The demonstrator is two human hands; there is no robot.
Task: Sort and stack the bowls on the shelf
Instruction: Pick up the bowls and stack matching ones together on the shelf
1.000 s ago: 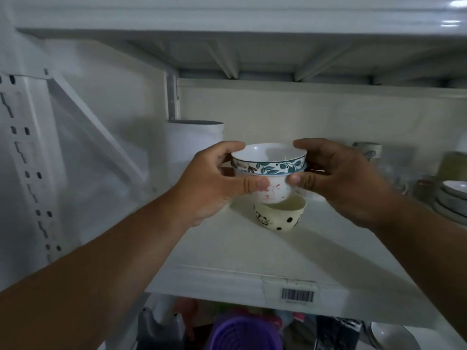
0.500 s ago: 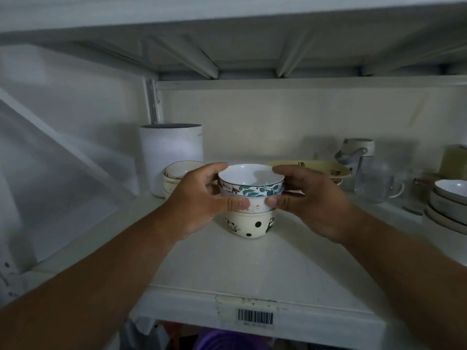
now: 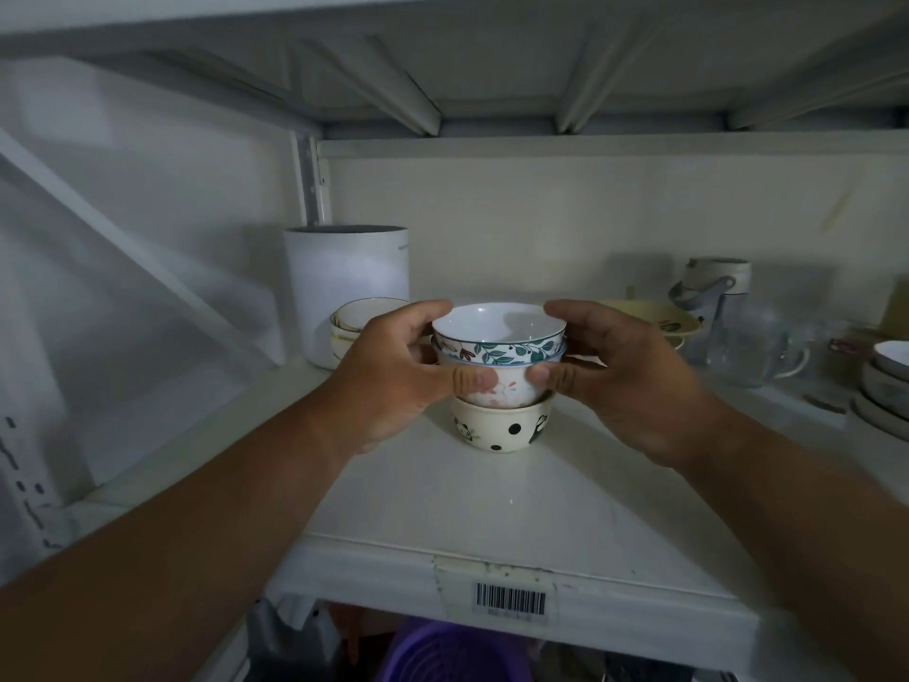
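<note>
**Holding a bowl stack from both sides**

Gripping from either side, the left hand [image 3: 393,381] and the right hand [image 3: 624,381] each have a grasping grip on the two nested bowls: the leaf-patterned bowl [image 3: 499,334] sits inside the white bowl with pink marks [image 3: 497,386]. Both thumbs press the front of the lower bowl's wall, while the fingers curl round the back near the rims. This pair rests in the cream panda bowl [image 3: 499,428], which stands on the white shelf [image 3: 492,509] about mid-depth.

Behind the left hand, a small stack of cream bowls [image 3: 354,319] stands just beside a tall white canister [image 3: 344,278]. Behind the right hand lies a yellow dish [image 3: 659,319], then a white jug with a grey strap [image 3: 713,287] and a clear glass cup [image 3: 757,347]. Stacked plates [image 3: 885,381] sit at the far right edge. A barcode label [image 3: 510,599] is on the shelf's front lip, with a purple basket [image 3: 452,657] below.
</note>
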